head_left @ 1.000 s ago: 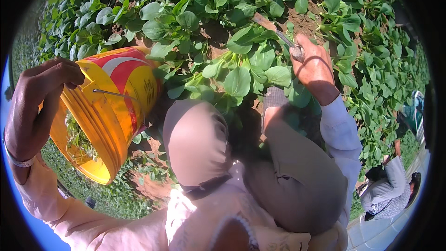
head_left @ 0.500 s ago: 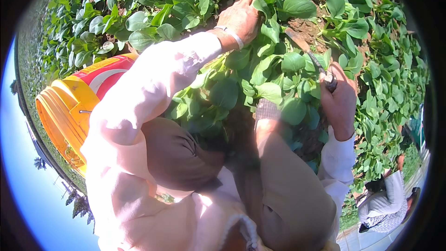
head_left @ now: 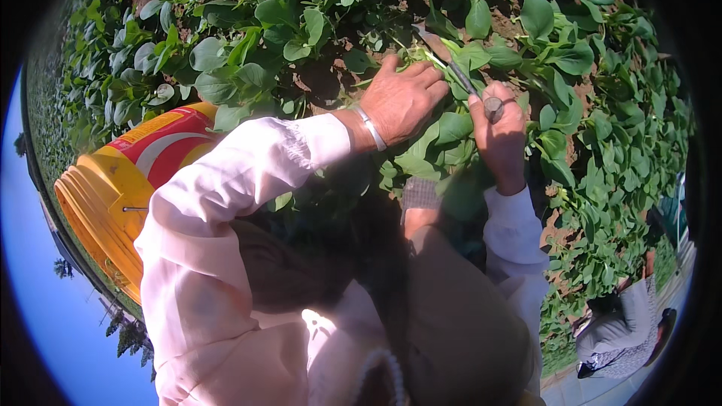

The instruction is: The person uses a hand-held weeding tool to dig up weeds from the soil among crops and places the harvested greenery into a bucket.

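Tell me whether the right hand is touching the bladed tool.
Touching: the head view shows the right hand wrapped around the near end of the bladed tool.

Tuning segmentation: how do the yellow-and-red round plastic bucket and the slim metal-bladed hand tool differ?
The bucket is bulky; the tool is slim. The bucket is bright; the tool is dark with a brownish blade. The bucket is unheld, partly hidden by the pale pink left sleeve; the tool is in the right hand.
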### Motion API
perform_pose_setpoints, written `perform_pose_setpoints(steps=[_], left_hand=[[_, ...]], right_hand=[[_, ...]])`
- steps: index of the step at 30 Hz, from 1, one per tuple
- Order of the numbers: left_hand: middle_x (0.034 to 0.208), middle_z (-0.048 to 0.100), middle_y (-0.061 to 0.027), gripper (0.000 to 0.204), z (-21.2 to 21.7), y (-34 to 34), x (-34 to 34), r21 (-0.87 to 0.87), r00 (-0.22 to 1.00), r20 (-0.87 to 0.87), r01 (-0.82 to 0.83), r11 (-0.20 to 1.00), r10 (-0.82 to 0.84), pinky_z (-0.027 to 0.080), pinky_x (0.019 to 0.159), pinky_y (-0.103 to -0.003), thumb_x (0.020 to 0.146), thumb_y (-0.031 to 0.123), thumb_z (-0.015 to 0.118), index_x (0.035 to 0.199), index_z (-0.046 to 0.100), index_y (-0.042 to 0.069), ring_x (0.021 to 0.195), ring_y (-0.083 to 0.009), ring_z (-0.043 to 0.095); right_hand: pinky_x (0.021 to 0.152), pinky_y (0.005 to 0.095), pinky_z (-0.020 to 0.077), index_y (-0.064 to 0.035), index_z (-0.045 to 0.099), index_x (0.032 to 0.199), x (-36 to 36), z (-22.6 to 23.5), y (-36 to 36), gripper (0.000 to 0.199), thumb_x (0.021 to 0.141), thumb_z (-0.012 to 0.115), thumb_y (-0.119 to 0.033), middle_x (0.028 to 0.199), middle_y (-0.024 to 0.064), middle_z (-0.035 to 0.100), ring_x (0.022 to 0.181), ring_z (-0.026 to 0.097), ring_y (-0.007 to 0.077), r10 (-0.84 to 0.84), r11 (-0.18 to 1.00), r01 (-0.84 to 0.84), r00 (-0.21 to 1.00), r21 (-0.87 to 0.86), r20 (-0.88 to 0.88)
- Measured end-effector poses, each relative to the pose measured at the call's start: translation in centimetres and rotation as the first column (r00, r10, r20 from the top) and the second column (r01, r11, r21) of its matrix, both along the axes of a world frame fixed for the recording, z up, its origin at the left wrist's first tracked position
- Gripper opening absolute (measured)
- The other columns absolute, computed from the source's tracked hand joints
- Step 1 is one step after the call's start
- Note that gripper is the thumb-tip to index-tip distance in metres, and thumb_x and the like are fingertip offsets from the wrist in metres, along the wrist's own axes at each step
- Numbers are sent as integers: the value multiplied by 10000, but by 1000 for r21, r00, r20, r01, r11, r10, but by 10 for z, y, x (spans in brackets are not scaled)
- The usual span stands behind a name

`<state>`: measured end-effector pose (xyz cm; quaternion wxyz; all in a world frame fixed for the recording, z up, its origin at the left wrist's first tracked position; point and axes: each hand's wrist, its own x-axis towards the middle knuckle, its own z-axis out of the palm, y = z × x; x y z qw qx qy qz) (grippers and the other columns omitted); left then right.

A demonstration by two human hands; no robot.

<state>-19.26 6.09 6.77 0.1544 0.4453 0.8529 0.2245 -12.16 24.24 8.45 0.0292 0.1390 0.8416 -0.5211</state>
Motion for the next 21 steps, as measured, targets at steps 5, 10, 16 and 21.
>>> perform_pose_setpoints(steps=[5,10,16,21], left_hand=[[1156,531,-134,252,-30,-1,-72,-28,909,-129,-402,915,395,521,692,-440,889,221,558,1076,519,56,892,-354,621],[1111,577,-189,234,-41,2,-101,-419,929,-295,-337,843,225,541,676,-446,832,235,600,991,617,64,802,-341,663],[886,682,-170,186,-40,19,-108,-486,966,-200,-242,840,163,552,671,-429,806,111,578,951,685,65,813,-344,677],[1066,651,-185,296,-72,-25,-130,-343,899,115,-363,867,422,514,833,-422,866,296,580,1092,656,121,962,-340,644]], right_hand=[[524,409,391,-41,464,782,-2,5,-10,174,833,613,-115,577,140,483,523,496,347,39,979,-46,998,198,40],[540,445,411,-53,487,804,-2,-2,-16,145,824,612,-123,581,162,514,590,541,410,40,983,-54,996,175,79],[566,464,425,-42,492,790,-38,-31,-34,141,814,609,-116,640,196,553,657,553,437,-65,986,66,998,152,-11],[542,394,414,-21,488,785,-34,-8,-22,157,820,614,-106,610,152,519,558,525,309,-21,999,18,996,39,85]])
